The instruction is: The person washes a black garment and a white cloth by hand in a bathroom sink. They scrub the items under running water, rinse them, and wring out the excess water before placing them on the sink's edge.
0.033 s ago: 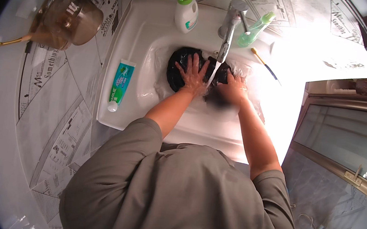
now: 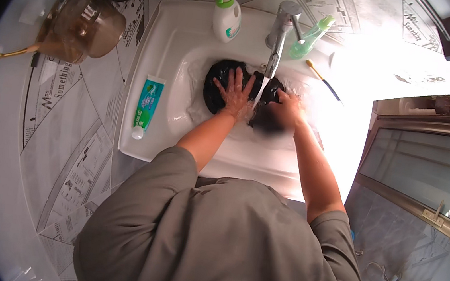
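Observation:
Wet black cloth (image 2: 219, 82) lies bunched in the basin of a white sink (image 2: 178, 24), with water around it. My left hand (image 2: 235, 97) presses on its left part, palm down and fingers spread. On the right side of the bundle, my right hand (image 2: 290, 110) has its fingers bent into the cloth; a dark smear hides part of them. Water runs from the chrome faucet (image 2: 277, 47) between my two hands onto the black cloth.
On the sink's back rim stand a white pump bottle (image 2: 227, 21) with a green top and a green translucent bottle (image 2: 308, 42). A toothpaste tube (image 2: 148, 104) lies on the left rim, a toothbrush (image 2: 320, 76) on the right. Brown cups (image 2: 99, 31) hang at the left wall.
Both hands stay on the black cloth in almost the same places. The whole view has shifted by a very small amount.

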### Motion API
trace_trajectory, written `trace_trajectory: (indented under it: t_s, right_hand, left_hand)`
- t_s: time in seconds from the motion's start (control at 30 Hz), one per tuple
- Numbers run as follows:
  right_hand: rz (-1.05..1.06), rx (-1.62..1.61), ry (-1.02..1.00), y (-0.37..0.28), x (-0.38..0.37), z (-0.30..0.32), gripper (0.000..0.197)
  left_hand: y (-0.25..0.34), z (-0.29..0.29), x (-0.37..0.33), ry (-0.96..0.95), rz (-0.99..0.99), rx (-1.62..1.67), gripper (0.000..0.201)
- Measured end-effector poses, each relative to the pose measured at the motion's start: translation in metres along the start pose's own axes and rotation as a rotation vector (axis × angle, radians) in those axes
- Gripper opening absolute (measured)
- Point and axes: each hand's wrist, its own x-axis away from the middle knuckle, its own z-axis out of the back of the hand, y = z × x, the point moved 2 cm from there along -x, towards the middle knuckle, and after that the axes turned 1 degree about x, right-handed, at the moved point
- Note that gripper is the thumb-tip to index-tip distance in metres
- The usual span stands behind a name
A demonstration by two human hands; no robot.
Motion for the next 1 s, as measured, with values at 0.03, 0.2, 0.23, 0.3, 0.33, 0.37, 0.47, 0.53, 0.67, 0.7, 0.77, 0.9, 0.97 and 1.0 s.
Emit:
trace_trajectory:
  t_s: [0.03, 0.2, 0.23, 0.3, 0.33, 0.37, 0.47, 0.53, 0.67, 0.7, 0.77, 0.9, 0.97, 1.0]
  right_hand:
    - [0.018, -0.14, 0.03, 0.016, -0.001, 0.008, 0.049]
    - [-0.066, -0.101, 0.686, 0.056, 0.009, 0.065, 0.032]
    - [-0.116, -0.007, 0.701, 0.062, 0.007, 0.073, 0.032]
    - [-0.148, 0.107, 0.543, 0.08, -0.005, 0.08, 0.027]
    - [-0.112, 0.17, 0.544, 0.086, -0.013, 0.083, 0.021]
    - [-0.167, 0.185, 0.458, 0.089, -0.019, 0.092, 0.019]
    - [-0.139, -0.144, 0.482, 0.128, -0.042, 0.09, 0.009]
    - [-0.073, 0.014, 0.497, 0.113, -0.048, 0.105, 0.005]
    - [-0.017, 0.249, 0.454, 0.085, -0.06, 0.127, 0.008]
    - [-0.003, 0.31, 0.435, 0.078, -0.066, 0.132, 0.007]
    - [0.04, 0.319, 0.399, 0.077, -0.078, 0.128, 0.015]
    - [0.123, 0.285, 0.452, 0.065, -0.074, 0.124, 0.027]
    - [0.201, 0.178, 0.65, 0.071, -0.057, 0.112, 0.021]
    - [0.239, 0.126, 0.734, 0.07, -0.045, 0.106, 0.019]
  left_hand:
    - [-0.001, -0.001, 0.001, -0.1, 0.025, -0.081, 0.088]
    - [0.011, 0.051, 0.021, -0.308, 0.052, 0.075, 0.08]
    - [0.011, 0.051, 0.025, -0.295, 0.041, 0.069, 0.083]
    - [0.012, 0.049, 0.036, -0.269, 0.015, 0.063, 0.088]
    - [0.015, 0.051, 0.041, -0.238, 0.032, 0.126, 0.089]
    - [0.022, 0.062, 0.047, -0.259, -0.004, 0.16, 0.089]
    - [0.034, 0.097, 0.075, -0.363, -0.117, 0.252, 0.085]
    - [0.023, 0.091, 0.098, -0.499, -0.189, 0.327, 0.081]
    - [-0.007, 0.111, 0.111, -0.741, -0.235, 0.437, 0.065]
    - [-0.013, 0.12, 0.113, -0.804, -0.234, 0.463, 0.063]
    - [-0.023, 0.137, 0.115, -0.667, -0.252, 0.449, 0.055]
    - [-0.04, 0.134, 0.125, -0.488, -0.21, 0.552, 0.051]
    - [-0.039, 0.139, 0.122, -0.505, -0.135, 0.654, 0.05]
    - [-0.038, 0.141, 0.12, -0.525, -0.025, 0.783, 0.046]
